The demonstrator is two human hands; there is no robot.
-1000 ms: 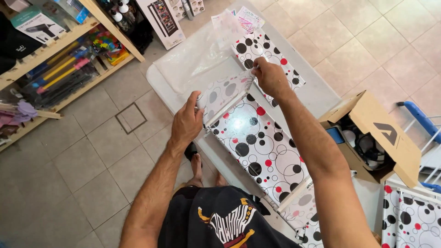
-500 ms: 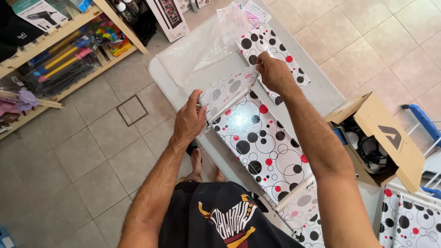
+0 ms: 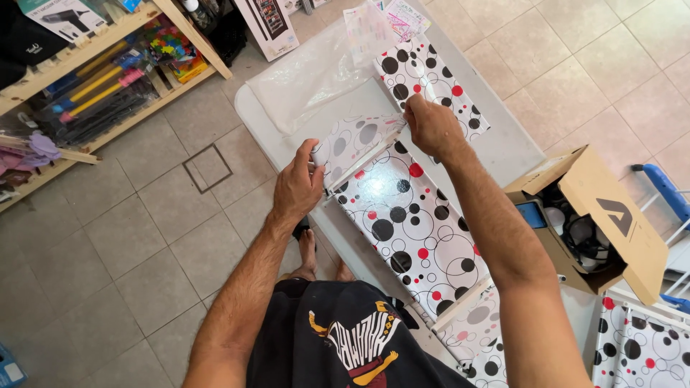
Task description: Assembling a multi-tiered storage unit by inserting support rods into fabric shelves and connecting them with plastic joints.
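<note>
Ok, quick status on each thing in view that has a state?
Left hand: gripping the near edge of the folded flap.
Right hand: pinching the flap's far edge.
Patterned panel: flat on the table, end flap folded over.
Cardboard box: open, items inside.
Clear plastic bag: lying flat, looks empty.
Table: standing.

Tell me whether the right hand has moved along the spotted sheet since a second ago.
No. The right hand stays pinched at the same fold of the spotted sheet, just below the clear plastic bag; only the camera shifted.

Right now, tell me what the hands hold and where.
Both hands, left and right, pinch the folded edge of the dotted sheet, one at each end.
</note>
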